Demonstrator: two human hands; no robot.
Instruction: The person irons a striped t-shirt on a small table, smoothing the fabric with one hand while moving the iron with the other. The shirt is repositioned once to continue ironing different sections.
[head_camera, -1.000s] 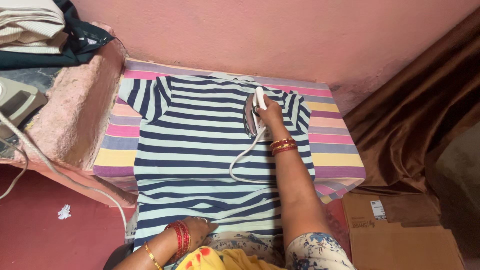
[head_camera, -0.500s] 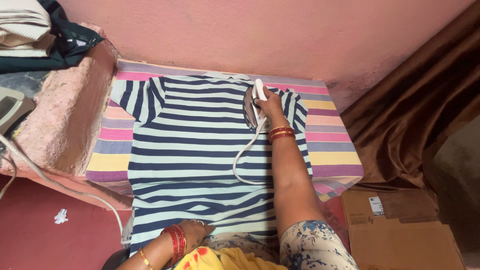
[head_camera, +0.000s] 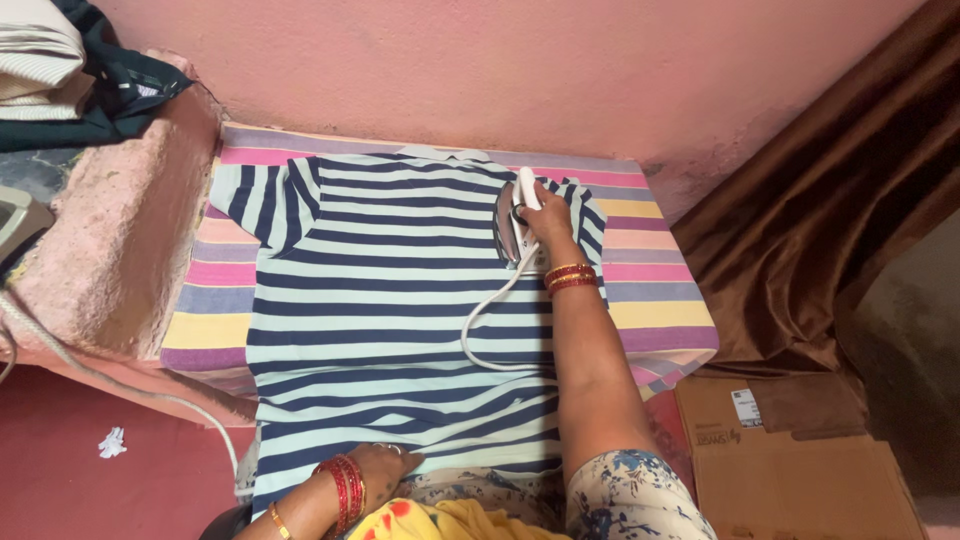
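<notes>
Pink-walled ironing table (head_camera: 660, 300): right hand (head_camera: 548, 222) grips iron (head_camera: 510, 225); left hand (head_camera: 385, 462) flat on navy-striped shirt (head_camera: 390, 300).

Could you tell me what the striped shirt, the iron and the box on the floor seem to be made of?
Striped shirt: soft knit fabric, matte; it lies limp with slight ripples. Iron, gripped by the right hand: shiny metal sole, apparently, with a white, probably plastic, handle. Box: brown cardboard, dull, with creased flaps.
</notes>
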